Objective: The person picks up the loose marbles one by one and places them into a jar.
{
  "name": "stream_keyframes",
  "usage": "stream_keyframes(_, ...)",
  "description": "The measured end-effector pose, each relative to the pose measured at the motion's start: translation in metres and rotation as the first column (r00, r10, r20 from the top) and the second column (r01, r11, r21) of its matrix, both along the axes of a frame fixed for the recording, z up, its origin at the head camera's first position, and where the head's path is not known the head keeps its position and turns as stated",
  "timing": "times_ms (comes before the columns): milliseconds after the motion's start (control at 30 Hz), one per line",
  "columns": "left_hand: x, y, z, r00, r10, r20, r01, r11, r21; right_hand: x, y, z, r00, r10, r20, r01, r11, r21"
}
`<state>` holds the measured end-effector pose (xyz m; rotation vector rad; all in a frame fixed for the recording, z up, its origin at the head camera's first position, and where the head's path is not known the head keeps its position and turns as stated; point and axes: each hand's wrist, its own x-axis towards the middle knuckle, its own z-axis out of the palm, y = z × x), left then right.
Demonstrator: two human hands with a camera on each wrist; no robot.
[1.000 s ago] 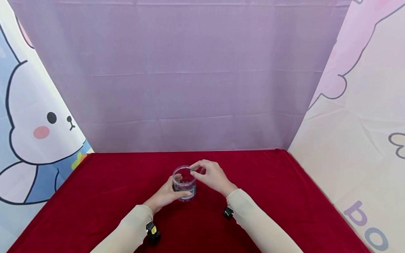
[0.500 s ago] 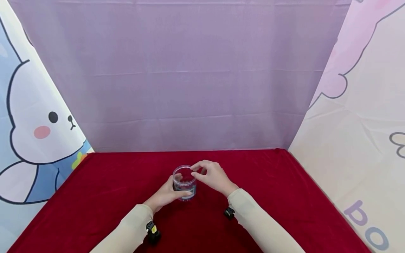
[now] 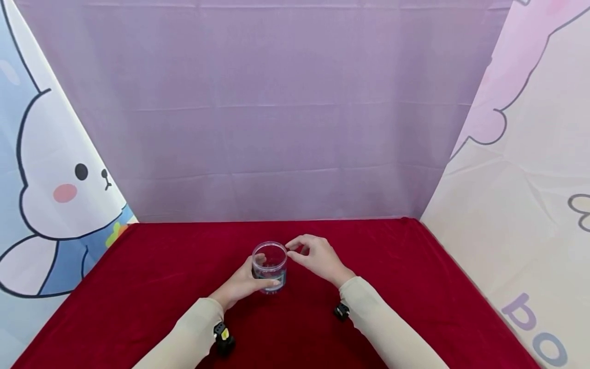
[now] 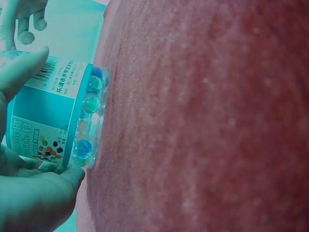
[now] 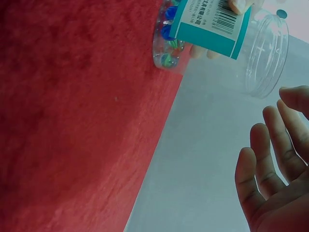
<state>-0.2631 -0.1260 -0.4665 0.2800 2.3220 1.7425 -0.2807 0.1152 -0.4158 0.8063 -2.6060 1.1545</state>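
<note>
My left hand (image 3: pixel 240 285) grips a clear, lidless plastic jar (image 3: pixel 270 264) from its left side, thumb across the front and fingers behind. A teal and white label (image 4: pixel 47 102) with printed characters and a barcode wraps the jar. Several glass marbles (image 4: pixel 90 103) with blue and green in them lie at its bottom, seen in the left wrist view. Just right of the jar's rim is my right hand (image 3: pixel 319 259), fingers loosely bent. Its thumb and forefinger tips come close together beside the open mouth in the right wrist view, and nothing shows between them.
Red velvety cloth (image 3: pixel 392 307) covers the table under the jar. A plain lilac curtain (image 3: pixel 295 113) hangs behind. Printed cartoon panels flank both sides, with a white rabbit (image 3: pixel 69 169) on the left one. Black wrist cameras (image 3: pixel 224 341) sit under both sleeves.
A second ago my right hand pinched a small greenish marble at the jar's rim. The marble is gone from the fingertips, and the hand has moved a little right. My left hand holds still.
</note>
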Motion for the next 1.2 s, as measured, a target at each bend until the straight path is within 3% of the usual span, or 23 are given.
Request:
stream_keyframes(833, -0.002, 0.003, -0.001, 0.999, 0.007, -0.036, -0.008, 1.0, -0.01, 0.006, 0.03, -0.014, 0.999, -0.047, 0.022, 0.046, 0.998, 0.032)
stream_keyframes(1200, -0.003, 0.0, -0.003, 0.999, -0.018, -0.035, 0.019, 1.0, 0.009, 0.007, 0.047, -0.017, 0.996, -0.085, 0.007, 0.084, 0.994, 0.068)
